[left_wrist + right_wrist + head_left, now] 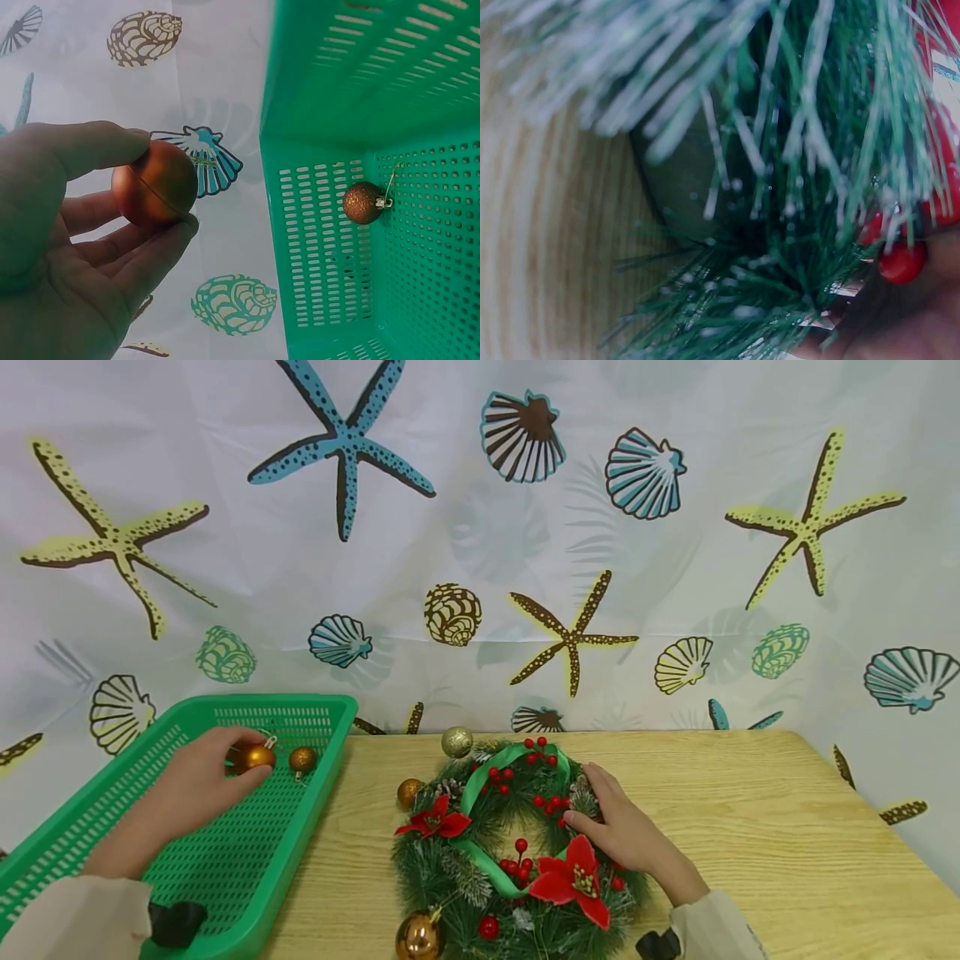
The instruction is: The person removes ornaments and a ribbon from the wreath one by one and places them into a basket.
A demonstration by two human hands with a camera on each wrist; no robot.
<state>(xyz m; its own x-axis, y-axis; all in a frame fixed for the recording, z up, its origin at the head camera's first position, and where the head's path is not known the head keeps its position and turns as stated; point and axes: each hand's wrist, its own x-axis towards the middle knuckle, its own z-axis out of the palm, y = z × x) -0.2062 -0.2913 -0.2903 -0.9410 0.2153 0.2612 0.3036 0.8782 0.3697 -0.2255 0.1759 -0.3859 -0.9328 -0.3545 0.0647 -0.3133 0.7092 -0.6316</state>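
Observation:
My left hand [206,789] holds a matte copper Christmas ball [258,760] over the green basket [341,752], its thumb and fingertips around the ball. In the left wrist view the ball [156,185] shows between thumb and fingers. My right hand [633,827] rests on the right side of a Christmas wreath [600,893], thumb apart from the fingers, near a pinecone and red berries. Green ribbon [472,789] and two red poinsettias [577,881] decorate the wreath. Its frosted needles [780,150] fill the right wrist view and partly hide that hand.
A glittery brown ball [303,761] lies in the basket. Beside the wreath are a gold glitter ball [457,742], a copper ball [408,793] and a shiny copper ball [420,937]. A curtain [420,552] with starfish and shells hangs behind the wooden table [787,843].

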